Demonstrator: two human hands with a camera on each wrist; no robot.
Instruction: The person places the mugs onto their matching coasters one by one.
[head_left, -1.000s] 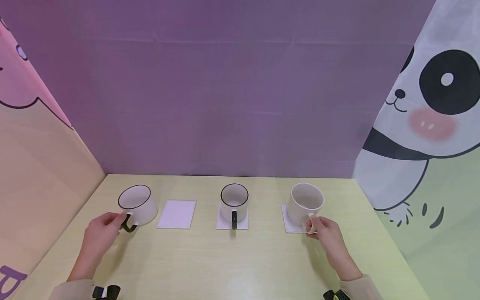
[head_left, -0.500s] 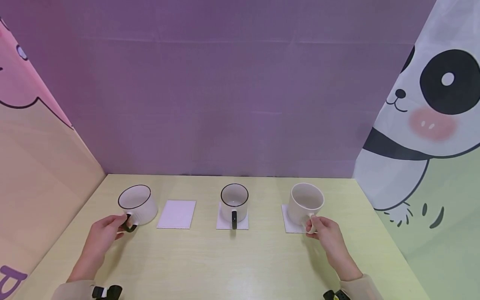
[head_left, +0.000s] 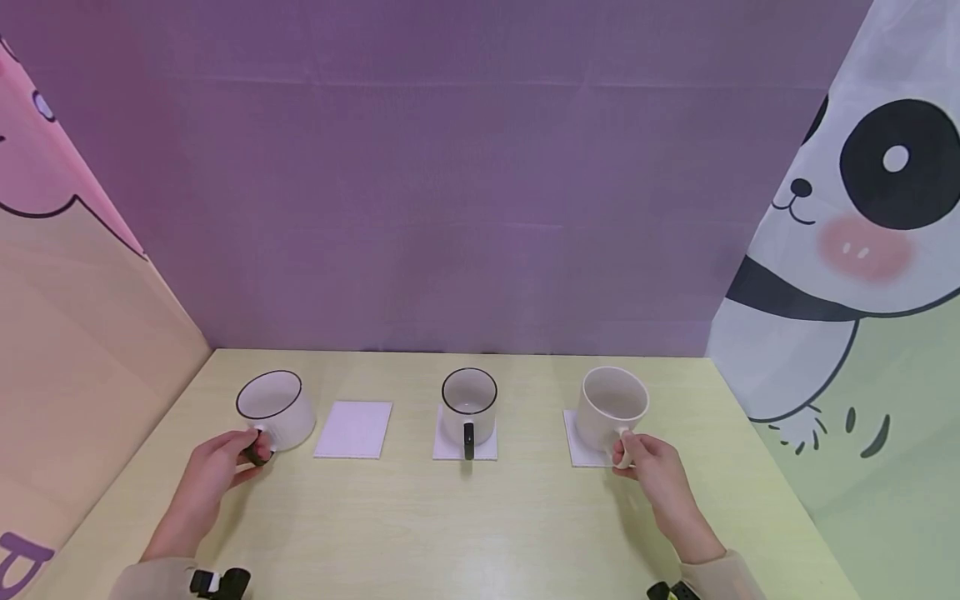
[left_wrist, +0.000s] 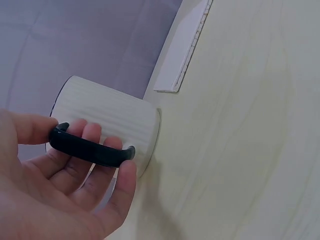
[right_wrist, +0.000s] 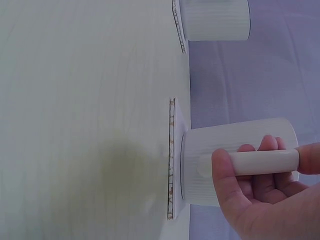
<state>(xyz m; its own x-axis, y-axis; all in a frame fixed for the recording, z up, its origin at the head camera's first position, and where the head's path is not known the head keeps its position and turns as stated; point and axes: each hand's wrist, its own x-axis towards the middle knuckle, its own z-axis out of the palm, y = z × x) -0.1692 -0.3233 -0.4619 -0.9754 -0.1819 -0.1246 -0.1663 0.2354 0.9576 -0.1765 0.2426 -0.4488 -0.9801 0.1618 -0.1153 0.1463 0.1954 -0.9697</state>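
Two grips closed: left grip (head_left: 210,471) round black handle (left_wrist: 90,150) of left mug (head_left: 291,423), right grip (head_left: 657,473) round white handle (right_wrist: 265,162) of right mug (head_left: 597,428); both upright, handles pointing near (left one slightly leftward).

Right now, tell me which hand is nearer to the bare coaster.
Left. The left hand grips the left mug just left of the bare coaster; the right hand grips the right mug, farther away on the other side, past the middle mug.
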